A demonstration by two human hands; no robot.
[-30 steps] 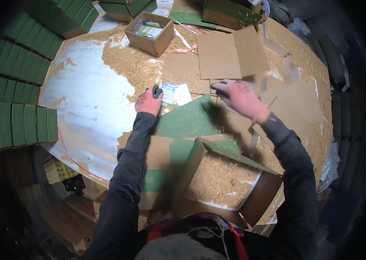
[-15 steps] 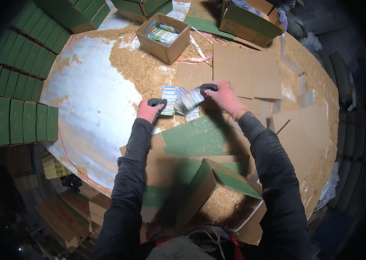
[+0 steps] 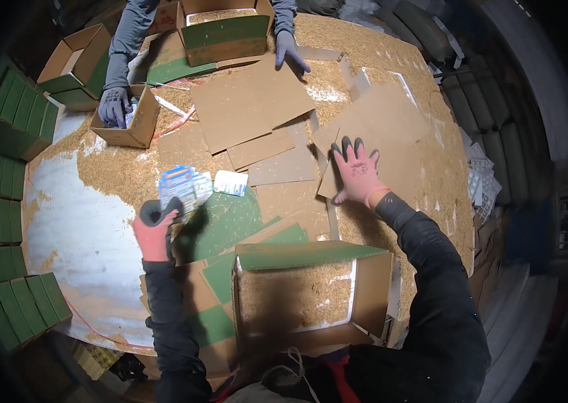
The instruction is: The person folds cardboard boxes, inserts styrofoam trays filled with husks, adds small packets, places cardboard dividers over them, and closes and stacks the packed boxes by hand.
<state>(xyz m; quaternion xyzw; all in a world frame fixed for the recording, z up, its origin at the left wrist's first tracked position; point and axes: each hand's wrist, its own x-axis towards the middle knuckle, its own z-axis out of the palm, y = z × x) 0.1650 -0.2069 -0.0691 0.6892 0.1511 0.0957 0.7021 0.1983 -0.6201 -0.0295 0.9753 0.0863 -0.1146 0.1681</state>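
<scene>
Left hand, pink glove with dark fingertips, fingers curled tight around a stack of blue-and-white flat packets, held just above the table. One loose packet lies just beside the stack, on a green cardboard sheet. Right hand, same glove, fingers spread wide and flat, palm down on a brown cardboard sheet, gripping nothing. Hands well apart.

Near the person's body, an open carton with green flap, bottom covered in sawdust-like filling. Same filling scattered over much of the tabletop; left part of the table bare and pale. More brown cardboard pieces overlap in the middle.

Far side: another person in grey sleeves and purple-grey gloves. One of their hands is inside a small open box with packets; the other hand rests flat by a larger green-fronted carton. Rows of green boxes are stacked along the left table edge.
</scene>
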